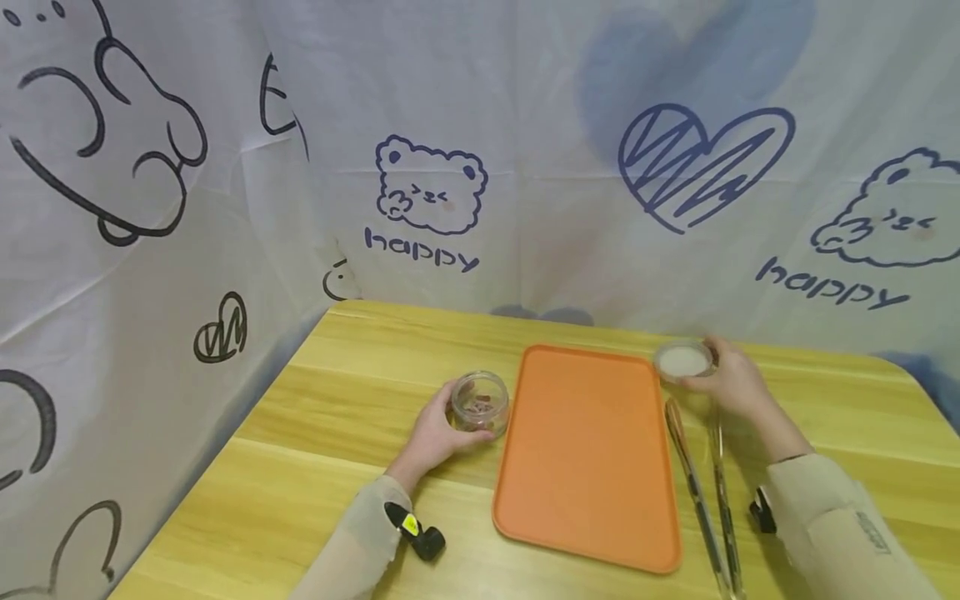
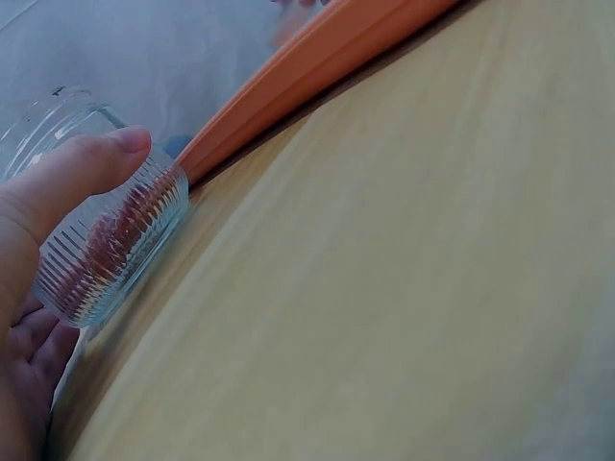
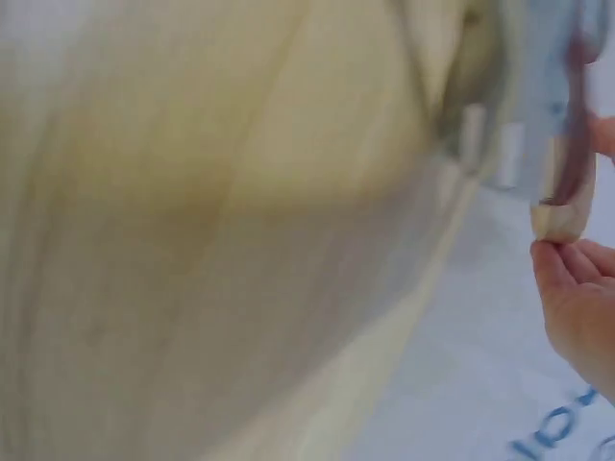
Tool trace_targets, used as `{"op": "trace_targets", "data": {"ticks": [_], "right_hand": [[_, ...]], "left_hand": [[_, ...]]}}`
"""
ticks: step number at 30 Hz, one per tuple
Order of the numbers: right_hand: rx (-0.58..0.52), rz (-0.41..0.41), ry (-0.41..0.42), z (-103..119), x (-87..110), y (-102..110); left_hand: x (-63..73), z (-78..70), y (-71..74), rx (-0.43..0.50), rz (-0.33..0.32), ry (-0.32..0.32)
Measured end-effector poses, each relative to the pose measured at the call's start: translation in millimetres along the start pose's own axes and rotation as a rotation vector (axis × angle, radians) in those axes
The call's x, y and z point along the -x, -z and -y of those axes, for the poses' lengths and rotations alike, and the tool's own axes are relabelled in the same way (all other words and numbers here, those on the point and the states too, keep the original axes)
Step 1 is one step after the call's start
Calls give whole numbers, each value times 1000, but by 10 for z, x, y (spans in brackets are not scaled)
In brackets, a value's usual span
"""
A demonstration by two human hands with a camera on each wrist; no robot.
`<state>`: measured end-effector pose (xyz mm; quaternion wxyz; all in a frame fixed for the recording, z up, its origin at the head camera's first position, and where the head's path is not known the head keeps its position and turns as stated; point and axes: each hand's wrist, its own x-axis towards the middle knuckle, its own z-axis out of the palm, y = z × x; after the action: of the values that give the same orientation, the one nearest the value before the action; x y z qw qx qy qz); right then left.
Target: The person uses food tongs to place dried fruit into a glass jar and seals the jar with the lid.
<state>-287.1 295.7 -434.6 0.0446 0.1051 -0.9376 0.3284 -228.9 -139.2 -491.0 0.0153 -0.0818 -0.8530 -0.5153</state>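
In the head view my left hand (image 1: 435,429) holds a clear glass jar (image 1: 480,407) beside the left edge of an orange tray (image 1: 585,458). Small reddish-brown pieces (image 2: 110,235) lie in the jar's lower part, and its wall is ribbed. The thumb crosses the near side of the glass, with fingers under the far side. My right hand (image 1: 731,379) grips a round, clear-rimmed container (image 1: 682,361) with a white middle, near the tray's far right corner. In the right wrist view, fingertips touch a blurred light-wood piece (image 3: 559,219) with a dark reddish band.
Two long, slim utensils with brown and metallic parts (image 1: 693,483) lie right of the tray on the wood-grain table (image 1: 322,467). A white cloth (image 1: 540,233) with bear and heart drawings hangs behind the table and along its left side.
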Motion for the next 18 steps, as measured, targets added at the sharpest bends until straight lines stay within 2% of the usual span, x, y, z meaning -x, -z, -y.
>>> {"op": "trace_targets", "data": {"ticks": [3,5,11,18], "right_hand": [[-26,-49,59,171,44,17],[-43,-54,87,311,74,15],[-127,15,132,706,162,-38],[-114,13,298,1015,261,-214]], "left_hand": [[1,3,-3,-3,-2,-5],[5,3,-5,4,-9,-6],[-1,3,-1,23,-36,-24],[3,-40,18,158,-90,-88]]}}
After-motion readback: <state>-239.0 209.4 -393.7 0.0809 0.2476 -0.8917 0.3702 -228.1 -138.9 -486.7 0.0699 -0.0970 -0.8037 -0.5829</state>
